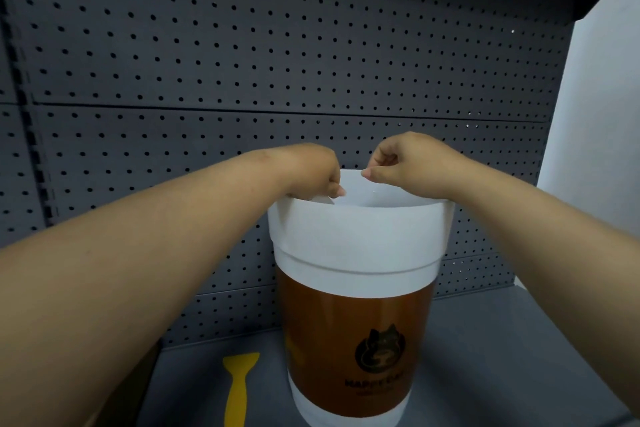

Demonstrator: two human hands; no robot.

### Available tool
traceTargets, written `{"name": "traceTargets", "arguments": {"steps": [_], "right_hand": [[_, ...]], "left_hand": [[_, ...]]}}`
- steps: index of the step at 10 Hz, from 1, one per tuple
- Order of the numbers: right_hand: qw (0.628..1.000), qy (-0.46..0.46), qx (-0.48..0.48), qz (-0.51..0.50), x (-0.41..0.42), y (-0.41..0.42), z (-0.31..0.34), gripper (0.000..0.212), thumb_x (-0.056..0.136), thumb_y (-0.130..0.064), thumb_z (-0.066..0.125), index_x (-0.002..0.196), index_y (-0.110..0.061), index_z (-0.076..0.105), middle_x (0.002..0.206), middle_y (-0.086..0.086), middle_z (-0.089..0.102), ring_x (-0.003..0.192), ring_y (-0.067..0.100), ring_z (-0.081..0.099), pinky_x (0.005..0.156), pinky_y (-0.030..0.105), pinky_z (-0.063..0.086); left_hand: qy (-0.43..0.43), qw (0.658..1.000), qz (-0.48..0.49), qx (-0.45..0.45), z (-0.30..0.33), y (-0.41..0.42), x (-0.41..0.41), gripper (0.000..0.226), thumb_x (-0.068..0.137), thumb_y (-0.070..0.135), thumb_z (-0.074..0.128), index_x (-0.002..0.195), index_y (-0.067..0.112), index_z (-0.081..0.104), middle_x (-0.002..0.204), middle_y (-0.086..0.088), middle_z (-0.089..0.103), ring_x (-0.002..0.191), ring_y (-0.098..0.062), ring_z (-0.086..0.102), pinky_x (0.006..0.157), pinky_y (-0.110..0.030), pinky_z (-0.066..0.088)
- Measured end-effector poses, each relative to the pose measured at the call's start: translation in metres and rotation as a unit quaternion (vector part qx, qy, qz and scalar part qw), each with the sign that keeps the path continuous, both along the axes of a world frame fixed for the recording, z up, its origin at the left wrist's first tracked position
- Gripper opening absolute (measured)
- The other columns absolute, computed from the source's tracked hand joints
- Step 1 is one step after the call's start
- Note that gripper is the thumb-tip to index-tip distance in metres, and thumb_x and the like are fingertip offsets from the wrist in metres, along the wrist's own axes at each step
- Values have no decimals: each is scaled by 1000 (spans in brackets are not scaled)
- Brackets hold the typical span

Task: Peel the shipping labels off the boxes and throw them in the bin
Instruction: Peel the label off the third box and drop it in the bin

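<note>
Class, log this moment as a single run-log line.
stage: binning | left hand: over bin mouth, pinching white piece | right hand: pinched at far rim, contents unclear | yellow scraper: on surface, left of bin

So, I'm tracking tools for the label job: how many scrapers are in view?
1. A yellow scraper lies flat on the grey shelf, left of the bin, its lower end cut off by the frame edge. Others may be hidden behind the bin or arms.

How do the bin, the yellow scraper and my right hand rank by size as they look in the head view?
1. Bin, largest by far.
2. Yellow scraper, though the frame's bottom edge cuts it off.
3. Right hand, close to the scraper's visible size and farther from the camera, so that ranking is unsure.
</note>
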State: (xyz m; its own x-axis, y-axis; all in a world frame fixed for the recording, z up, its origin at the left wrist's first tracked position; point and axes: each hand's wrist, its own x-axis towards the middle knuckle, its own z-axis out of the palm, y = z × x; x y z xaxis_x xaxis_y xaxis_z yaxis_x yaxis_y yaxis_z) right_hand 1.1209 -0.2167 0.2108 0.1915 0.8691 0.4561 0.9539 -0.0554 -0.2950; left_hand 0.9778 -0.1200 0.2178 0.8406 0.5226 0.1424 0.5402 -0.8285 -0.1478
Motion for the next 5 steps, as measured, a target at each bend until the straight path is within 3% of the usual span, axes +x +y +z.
{"name": "traceTargets", "arguments": {"steps": [1,2,5], "right_hand": [[1000,-4,-5,2,-1,1,-1,19,83,-41,62,78,-22,62,76,-14,59,71,3,53,59,20,40],[1000,-9,1,7,0,3,-2,20,83,-41,62,79,-22,63,78,-13,61,73,5,56,63,20,42],[999,-8,40,1,-5,-1,1,18,84,-40,61,76,-25,61,82,-11,62,80,12,58,63,21,42]], "left_hand": [[-19,999,-16,-24,-2,3,0,27,96,32,47,106,16,65,95,4,65,88,-17,58,77,-28,45],[-48,998,-28,-28,-3,6,-1,27,95,30,49,116,20,62,121,4,62,110,-18,56,95,-33,45],[-155,987,-36,10,-6,16,-9,25,94,33,47,101,16,64,105,1,64,92,-17,56,80,-32,46]]}}
